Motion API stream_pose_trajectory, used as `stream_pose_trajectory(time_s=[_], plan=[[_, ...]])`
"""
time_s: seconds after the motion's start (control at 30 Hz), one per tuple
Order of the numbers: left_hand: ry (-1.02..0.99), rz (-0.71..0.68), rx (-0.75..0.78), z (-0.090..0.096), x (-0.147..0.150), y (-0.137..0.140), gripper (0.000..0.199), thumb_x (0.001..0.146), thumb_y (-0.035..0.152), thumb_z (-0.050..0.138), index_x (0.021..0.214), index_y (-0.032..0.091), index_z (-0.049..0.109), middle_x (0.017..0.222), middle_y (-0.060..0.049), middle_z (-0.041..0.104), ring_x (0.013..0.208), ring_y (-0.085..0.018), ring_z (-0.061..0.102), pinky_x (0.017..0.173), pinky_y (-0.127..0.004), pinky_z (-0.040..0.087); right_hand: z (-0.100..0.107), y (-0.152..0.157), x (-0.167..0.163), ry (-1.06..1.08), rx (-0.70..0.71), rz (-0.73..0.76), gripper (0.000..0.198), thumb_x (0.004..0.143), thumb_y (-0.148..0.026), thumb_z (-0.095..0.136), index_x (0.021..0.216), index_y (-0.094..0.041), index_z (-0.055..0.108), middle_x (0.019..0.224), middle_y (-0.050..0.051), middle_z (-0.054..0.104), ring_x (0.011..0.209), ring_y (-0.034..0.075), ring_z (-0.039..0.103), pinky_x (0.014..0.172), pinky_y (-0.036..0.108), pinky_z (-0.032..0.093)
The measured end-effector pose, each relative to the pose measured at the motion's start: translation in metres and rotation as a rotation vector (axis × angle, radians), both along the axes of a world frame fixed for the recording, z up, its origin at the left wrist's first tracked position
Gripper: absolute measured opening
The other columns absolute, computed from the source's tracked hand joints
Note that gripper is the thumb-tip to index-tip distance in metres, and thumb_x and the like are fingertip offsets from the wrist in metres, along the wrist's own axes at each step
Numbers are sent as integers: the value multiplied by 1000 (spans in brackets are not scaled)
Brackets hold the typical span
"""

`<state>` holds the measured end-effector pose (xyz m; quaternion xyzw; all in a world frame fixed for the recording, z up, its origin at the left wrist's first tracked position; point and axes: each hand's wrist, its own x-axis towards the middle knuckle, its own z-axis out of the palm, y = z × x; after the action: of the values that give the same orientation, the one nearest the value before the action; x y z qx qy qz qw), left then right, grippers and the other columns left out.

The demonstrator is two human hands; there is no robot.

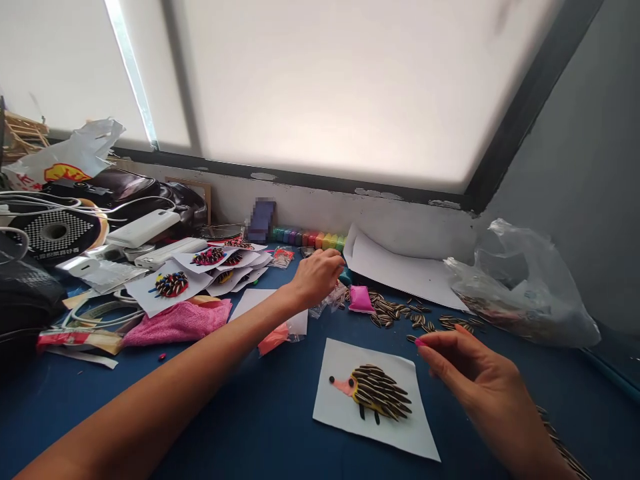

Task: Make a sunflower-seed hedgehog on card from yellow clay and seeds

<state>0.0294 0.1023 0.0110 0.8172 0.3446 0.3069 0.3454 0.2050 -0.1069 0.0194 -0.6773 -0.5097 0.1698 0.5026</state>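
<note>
My left hand (320, 275) reaches to the back of the table, palm down with its fingers curled together. Whatever those fingers hold, if anything, is hidden; a teal packet (345, 275) and crumpled clear wrappers (327, 301) lie beside them. At the right, my right hand (473, 373) pinches a small bright pink piece of clay (419, 342) between thumb and index finger. A sunflower seed (411, 339) shows at those fingertips. Left of this hand lies a white card (335, 417) bearing a hedgehog (377, 390) with a pink clay face, black eye and nose, and seeds for spines.
Loose sunflower seeds (390, 310) lie around a pink clay packet (361, 299). A clear plastic bag (530, 293) stands at the right. Finished cards (170, 287), a pink cloth (177, 321) and white power banks (145, 229) crowd the left. Colored clay blocks (310, 239) line the wall.
</note>
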Motion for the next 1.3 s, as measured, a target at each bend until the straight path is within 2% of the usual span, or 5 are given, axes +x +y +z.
stream_pose_trajectory(time_s=[0.13, 0.3, 0.4, 0.93, 1.3], plan=[[-41, -148, -66, 13, 12, -33, 22, 101, 25, 54, 114, 14, 68, 124, -12, 64, 110, -22, 61, 92, -35, 51, -5, -1, 0, 35, -31, 2, 31, 66, -52, 79, 79, -25, 79, 80, 5, 79, 71, 23, 74, 61, 29, 62], [-19, -551, -379, 21, 24, -71, 29, 93, 40, 63, 93, 14, 76, 76, -4, 71, 66, -14, 66, 54, -21, 44, -5, -5, -3, -78, 62, 34, 24, 74, -50, 74, 80, -27, 77, 73, 2, 74, 67, 20, 70, 57, 28, 58], [-57, -620, -504, 22, 23, -77, 28, 88, 40, 69, 94, 15, 77, 80, -4, 72, 63, -11, 66, 51, -19, 40, -1, -6, -5, -189, 154, 70, 21, 80, -47, 72, 82, -27, 76, 71, 0, 69, 61, 16, 63, 52, 25, 53], [-207, -537, -835, 6, 25, -90, 49, 67, 60, 83, 80, 13, 73, 79, -2, 68, 50, -7, 58, 44, -20, 35, -6, -9, 2, -281, 130, 168, 22, 93, -42, 60, 94, -28, 77, 89, 4, 73, 71, 18, 66, 59, 28, 53], [-206, -472, -818, -1, 26, -100, 35, 71, 46, 82, 73, 13, 70, 67, 1, 65, 47, -8, 56, 47, -20, 41, -14, -11, -14, -352, 110, 56, 18, 88, -32, 58, 72, -25, 61, 68, -1, 61, 56, 14, 56, 50, 27, 43]])
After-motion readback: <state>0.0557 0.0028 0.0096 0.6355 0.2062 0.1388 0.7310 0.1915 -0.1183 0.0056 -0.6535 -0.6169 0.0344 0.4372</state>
